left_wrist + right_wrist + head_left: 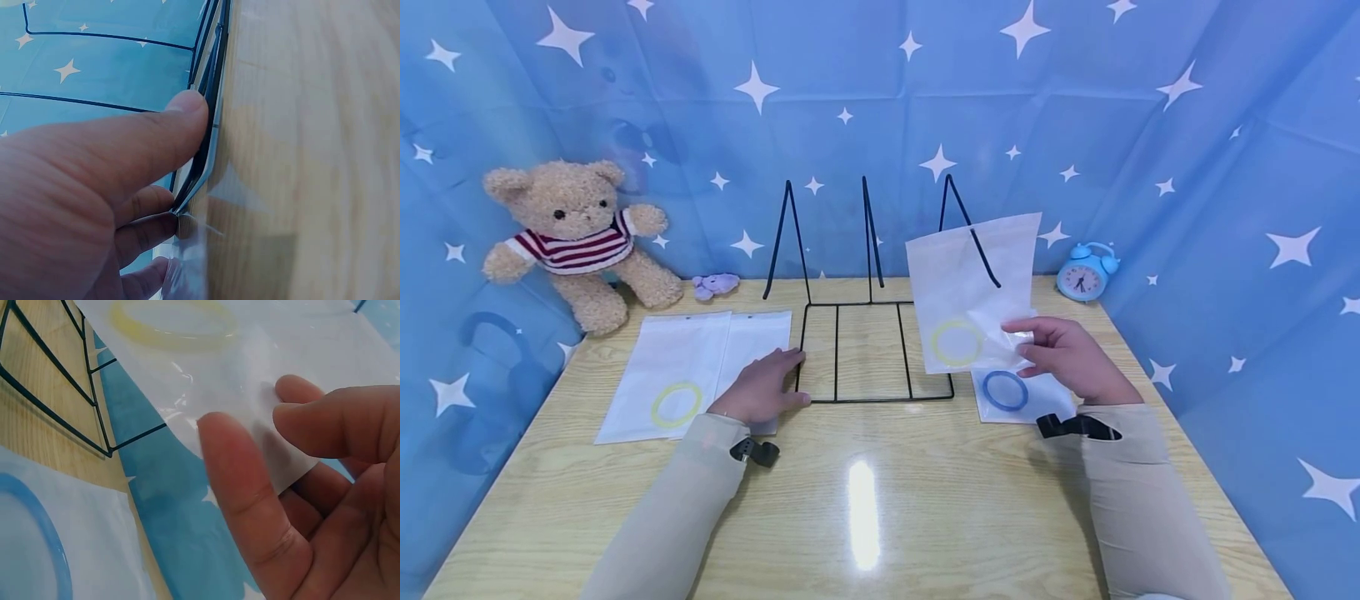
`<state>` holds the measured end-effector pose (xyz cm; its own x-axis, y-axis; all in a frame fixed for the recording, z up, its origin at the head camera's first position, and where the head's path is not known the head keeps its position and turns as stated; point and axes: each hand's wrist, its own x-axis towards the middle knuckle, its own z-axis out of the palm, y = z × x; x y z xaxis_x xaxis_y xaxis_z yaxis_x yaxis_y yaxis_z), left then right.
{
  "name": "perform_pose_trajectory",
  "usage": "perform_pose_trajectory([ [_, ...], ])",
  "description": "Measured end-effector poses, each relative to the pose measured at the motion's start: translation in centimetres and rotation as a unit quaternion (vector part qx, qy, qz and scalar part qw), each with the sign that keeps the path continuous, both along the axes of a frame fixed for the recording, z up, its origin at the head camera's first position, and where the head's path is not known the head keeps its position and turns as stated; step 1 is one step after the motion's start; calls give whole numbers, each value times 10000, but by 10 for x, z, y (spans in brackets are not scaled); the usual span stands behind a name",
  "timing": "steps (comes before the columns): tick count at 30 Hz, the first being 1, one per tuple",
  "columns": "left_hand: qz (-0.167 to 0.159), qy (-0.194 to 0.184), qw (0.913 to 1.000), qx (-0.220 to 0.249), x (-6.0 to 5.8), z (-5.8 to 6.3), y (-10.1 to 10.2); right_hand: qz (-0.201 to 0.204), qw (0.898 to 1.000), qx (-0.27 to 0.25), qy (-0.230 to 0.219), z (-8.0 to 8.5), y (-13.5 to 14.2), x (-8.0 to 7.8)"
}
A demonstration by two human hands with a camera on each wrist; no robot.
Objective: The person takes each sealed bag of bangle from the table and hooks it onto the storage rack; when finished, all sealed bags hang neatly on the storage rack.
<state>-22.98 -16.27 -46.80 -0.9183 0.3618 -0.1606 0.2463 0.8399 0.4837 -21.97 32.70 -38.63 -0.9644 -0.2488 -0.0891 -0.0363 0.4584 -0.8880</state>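
Now, left grip [760, 387] holding wire rack [874, 401], right grip [1067, 354] loosely spread at white bag [966, 287]

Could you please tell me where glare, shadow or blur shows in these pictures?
Head view: a bright strip of glare on the table and a soft shadow beside the right sleeve; left wrist view: the wood grain past the left hand looks blurred; right wrist view: small glints on the white bag behind the thumb.
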Motion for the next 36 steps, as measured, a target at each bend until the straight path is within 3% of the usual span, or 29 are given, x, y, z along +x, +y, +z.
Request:
perform_pose_trajectory([
  [12,-24,63,10000,-22,0,-1,0,-40,9999,-133,58,-4,-7,-1],
  [21,-17,57,10000,-34,1,0,0,-77,9986,-355,376,-8,-18,-2],
  [28,-7,13,10000,-15,2,1,1,-285,9981,-356,426,-4,-25,1],
  [36,-21,39,10000,-11,1,-1,1,-178,9971,-444,584,-3,-27,3],
])
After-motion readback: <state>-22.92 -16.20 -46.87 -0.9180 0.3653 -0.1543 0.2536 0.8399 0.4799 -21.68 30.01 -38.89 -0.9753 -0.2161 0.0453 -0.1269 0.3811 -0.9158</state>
